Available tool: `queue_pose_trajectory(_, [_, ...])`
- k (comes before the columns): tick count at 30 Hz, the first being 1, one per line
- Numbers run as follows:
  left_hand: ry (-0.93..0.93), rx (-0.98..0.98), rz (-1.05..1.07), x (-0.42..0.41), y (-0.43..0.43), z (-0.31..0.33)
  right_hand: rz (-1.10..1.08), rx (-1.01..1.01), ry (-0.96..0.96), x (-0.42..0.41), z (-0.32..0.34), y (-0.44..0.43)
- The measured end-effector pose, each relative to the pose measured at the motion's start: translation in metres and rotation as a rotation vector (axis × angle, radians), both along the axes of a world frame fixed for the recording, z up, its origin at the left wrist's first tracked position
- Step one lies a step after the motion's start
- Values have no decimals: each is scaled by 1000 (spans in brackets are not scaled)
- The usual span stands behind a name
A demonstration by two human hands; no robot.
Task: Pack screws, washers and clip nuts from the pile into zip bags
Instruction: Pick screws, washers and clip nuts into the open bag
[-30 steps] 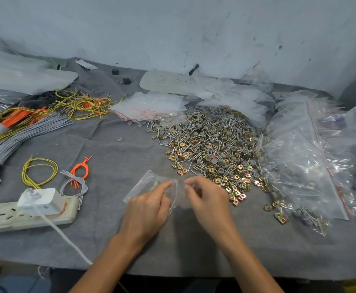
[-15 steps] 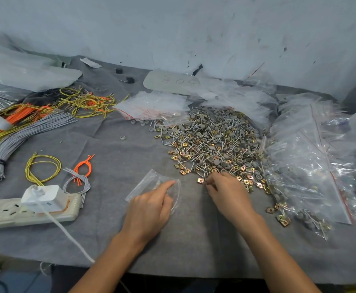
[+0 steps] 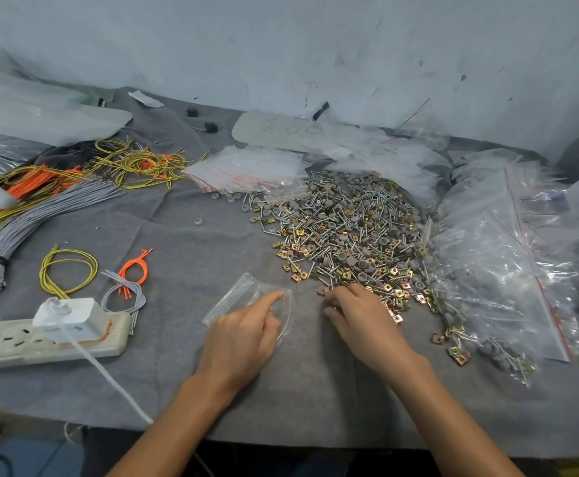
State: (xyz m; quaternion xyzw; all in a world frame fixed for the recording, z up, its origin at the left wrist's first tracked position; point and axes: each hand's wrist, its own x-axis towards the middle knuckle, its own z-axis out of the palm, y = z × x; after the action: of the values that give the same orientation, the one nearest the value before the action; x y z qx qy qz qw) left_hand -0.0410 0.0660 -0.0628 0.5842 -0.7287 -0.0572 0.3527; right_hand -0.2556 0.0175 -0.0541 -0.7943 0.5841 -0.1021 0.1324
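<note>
Two hands are in play, and the pile [image 3: 343, 235] of screws, washers and clip nuts is your landmark. Far left of it lie one grey wire bundle [image 3: 23, 232], one small yellow wire loop [image 3: 68, 273] and one orange wire bunch [image 3: 133, 270]. Nearer you on that side sits one power strip [image 3: 40, 342] with one white charger [image 3: 71, 321] plugged in.

Just left of the pile's near edge lies one empty zip bag [image 3: 236, 297]. Your left hand [image 3: 240, 342] rests on it, forefinger stretched to the bag's mouth and holding it open. It sits exactly where it did a second ago.

Your right hand [image 3: 360, 321] is the one that moved. A second ago it was at the bag mouth beside the left; now it's at the pile's near edge, fingertips curled down among the parts. They look pinched on something, but the fingers hide it and I can't tell what, if anything, they hold.

One lone washer [image 3: 197, 221] lies apart, left of the pile. A stack of empty bags [image 3: 246, 166] sits behind it, and a heap of filled bags [image 3: 508, 270] crowds its right edge, covering some parts there.
</note>
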Motion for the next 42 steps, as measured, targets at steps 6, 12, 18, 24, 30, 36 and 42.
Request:
queue_pose_trajectory(6, [2,3,-2,1,0,0,-40,-15,-200,-3,3,6])
queue_pose_trajectory(12, [-5,5,0,1,0,-1,-272,274,-1060,-2,13,22])
queue_pose_trajectory(18, [-6,11,0,0,0,-2,-306,432,-1374,3,13,33])
queue_pose_trajectory(24, [-13,5,8,1,0,-2,-275,482,-1494,8,14,39])
queue_pose_trajectory(30, [-19,9,9,0,-1,-2,-235,440,-1361,21,9,46])
queue_pose_trajectory(36, [-25,-13,-3,0,1,0,-106,81,-884,57,5,46])
queue_pose_trajectory(42, [-11,-3,3,1,1,0,-30,-109,-476,74,0,39])
